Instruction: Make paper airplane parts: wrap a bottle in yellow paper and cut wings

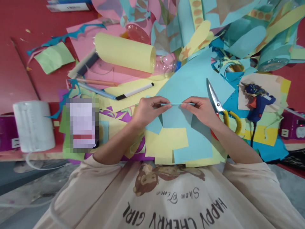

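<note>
Between my two hands is a light-blue piece of paper (176,104), seen nearly edge-on as a thin strip. My left hand (152,109) pinches its left end between thumb and fingers. At the right end, the thumb and fingers of my right hand (199,109) are closed on it too. Below lie a large light-blue sheet (183,79) and yellow paper pieces (164,138). Scissors with yellow and red handles (219,106) rest just right of my right hand, blades pointing away. A black-and-white marker (135,91) lies beyond my left hand.
A blue glue gun (258,106) with a cord lies at the right. A plastic bottle (165,63) partly wrapped in a yellow paper tube (125,52) lies farther back. Starred paper pieces crowd the far side. A white device (34,125) and a blurred-out rectangle (82,124) are at left.
</note>
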### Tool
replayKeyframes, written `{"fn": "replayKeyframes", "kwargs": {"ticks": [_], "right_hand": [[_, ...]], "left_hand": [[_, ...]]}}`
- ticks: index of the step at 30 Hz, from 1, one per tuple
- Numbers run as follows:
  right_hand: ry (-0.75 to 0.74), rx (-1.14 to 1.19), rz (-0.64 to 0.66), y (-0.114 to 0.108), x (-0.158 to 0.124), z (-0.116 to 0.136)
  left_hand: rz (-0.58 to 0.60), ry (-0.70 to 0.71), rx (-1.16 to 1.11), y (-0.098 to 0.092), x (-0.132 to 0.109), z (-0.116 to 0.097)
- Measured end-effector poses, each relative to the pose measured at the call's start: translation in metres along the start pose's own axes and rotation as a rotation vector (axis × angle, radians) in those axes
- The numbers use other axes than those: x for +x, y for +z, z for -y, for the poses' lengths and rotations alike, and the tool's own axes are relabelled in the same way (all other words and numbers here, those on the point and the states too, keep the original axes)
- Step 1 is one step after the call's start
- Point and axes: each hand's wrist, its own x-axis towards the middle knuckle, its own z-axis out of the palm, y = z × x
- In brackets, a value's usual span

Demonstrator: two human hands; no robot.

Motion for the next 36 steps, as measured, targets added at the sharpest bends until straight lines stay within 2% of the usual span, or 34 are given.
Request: {"fn": "replayKeyframes", "kwargs": {"ticks": [11,19,33,36], "right_hand": [[0.024,0.034,-0.004,-0.0014,0.0009,-0.0013],[0.057,0.067,-0.016,-0.0027,0.0011,0.0017],[0.086,0.066,-0.045,-0.0061,0.0032,-0.0001],[0.093,0.073,-0.014,-0.0033,0.0016,0.0024]], "left_hand": [[-0.043,-0.074,-0.049,-0.0002,-0.0001,0.0015],[-0.103,-0.064,-0.118,-0.0011,0.0036,-0.0012],[-0.084,-0.045,-0.084,-0.0046,0.0033,-0.0038],[-0.04,-0.041,-0.088,-0.0022,0.0011,-0.0046]]}}
